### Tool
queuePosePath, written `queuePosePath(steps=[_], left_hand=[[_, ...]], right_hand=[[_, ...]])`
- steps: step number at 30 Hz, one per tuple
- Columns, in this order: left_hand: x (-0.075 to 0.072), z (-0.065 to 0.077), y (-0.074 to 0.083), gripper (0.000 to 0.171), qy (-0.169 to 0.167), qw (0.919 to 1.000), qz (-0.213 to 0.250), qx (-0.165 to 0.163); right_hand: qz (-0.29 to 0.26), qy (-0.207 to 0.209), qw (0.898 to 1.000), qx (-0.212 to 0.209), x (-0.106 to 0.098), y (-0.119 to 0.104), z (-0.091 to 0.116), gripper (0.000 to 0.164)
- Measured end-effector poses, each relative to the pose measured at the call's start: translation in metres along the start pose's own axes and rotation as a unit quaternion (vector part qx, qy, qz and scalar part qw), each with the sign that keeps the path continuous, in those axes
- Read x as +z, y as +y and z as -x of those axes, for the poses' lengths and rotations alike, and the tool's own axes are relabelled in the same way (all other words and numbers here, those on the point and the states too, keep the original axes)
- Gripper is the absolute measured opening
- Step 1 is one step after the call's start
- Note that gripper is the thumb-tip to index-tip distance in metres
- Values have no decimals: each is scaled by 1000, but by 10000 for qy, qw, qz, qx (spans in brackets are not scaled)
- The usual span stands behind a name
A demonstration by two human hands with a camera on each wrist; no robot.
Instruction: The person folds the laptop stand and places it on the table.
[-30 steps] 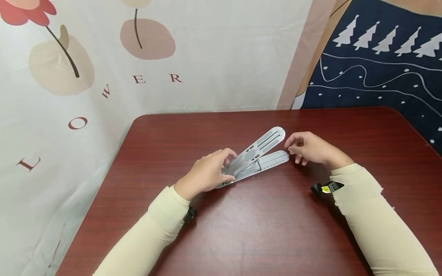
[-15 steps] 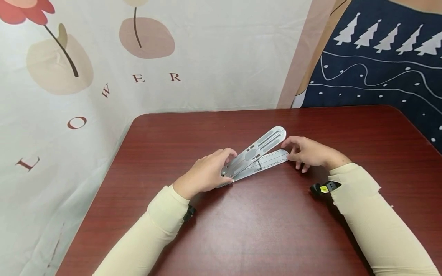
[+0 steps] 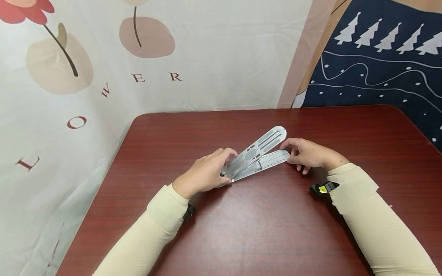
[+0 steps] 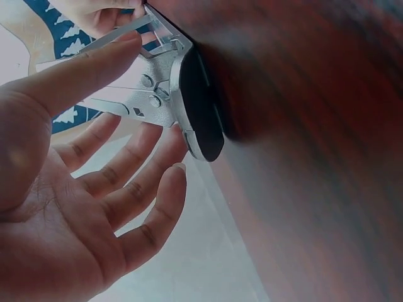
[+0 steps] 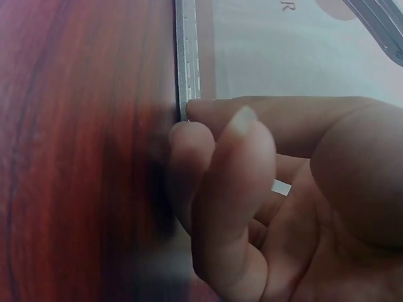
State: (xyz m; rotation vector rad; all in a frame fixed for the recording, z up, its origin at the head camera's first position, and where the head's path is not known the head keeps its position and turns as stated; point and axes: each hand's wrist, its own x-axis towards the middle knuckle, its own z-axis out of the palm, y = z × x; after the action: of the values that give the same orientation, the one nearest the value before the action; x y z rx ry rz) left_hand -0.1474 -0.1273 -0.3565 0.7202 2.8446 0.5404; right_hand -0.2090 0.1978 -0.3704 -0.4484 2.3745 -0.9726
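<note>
A grey folding stand (image 3: 250, 154) lies at the middle of the table, its two long rounded arms spread in a narrow V. The upper arm rises above the lower arm (image 3: 274, 158), which lies close over the tabletop. My left hand (image 3: 206, 172) grips the hinged end, thumb on the near side and fingers on the far side. Rivets and a dark padded foot show at that metal hinge (image 4: 154, 91) in the left wrist view. With thumb and fingertips, my right hand (image 3: 312, 154) pinches the far tip of the lower arm.
The dark red wooden table (image 3: 262, 230) has rounded far corners. Behind it hangs a pale flower-print cloth (image 3: 221, 57), with a navy tree-print cloth (image 3: 376, 73) at the right. A black strap device (image 3: 324, 188) sits at the right wrist.
My right hand has shifted slightly left and down to the lower arm's tip, and its thumb and fingers have closed on it. The left hand has stayed nearly still at the hinge.
</note>
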Motion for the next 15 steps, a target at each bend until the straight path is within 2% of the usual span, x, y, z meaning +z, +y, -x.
queuePosePath(steps=[15], left_hand=[[1,0,-2,67,84,9998,-195,8]], right_hand=[[315,95,9994,49,2,-1,-1,37]])
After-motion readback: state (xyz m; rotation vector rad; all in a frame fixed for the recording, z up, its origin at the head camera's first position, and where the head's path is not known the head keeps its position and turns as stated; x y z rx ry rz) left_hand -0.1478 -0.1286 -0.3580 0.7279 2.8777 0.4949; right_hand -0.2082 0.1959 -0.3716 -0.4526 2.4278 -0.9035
